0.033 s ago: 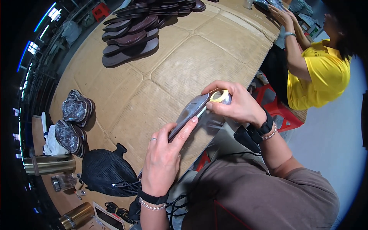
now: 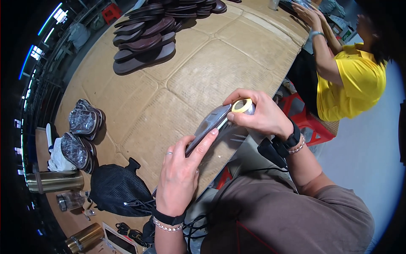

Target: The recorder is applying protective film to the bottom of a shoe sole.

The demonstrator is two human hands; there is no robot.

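Note:
Tilted between my hands is a dark brown shoe sole [image 2: 210,122], with a pale strip along its edge. My left hand [image 2: 179,175] pinches its lower end, thumb on the near side and fingers on the far side. My right hand [image 2: 264,111] closes around a small tape roll [image 2: 242,106] with a yellow ring, its fingertips at the sole's upper end. Glossy clear film seems to hang below the sole; what it belongs to I cannot make out.
Stacked dark soles [image 2: 146,55] lie at the back of the cardboard-covered table [image 2: 190,80]. Film-wrapped footwear [image 2: 82,120], a black mesh bag [image 2: 120,188], a metal flask [image 2: 57,181] and a phone [image 2: 120,241] sit left. A co-worker in yellow [image 2: 353,84] sits right on a red stool [image 2: 311,127].
The co-worker's hands have shifted slightly up and left. My own hands, the sole and the tape roll hold nearly the same place.

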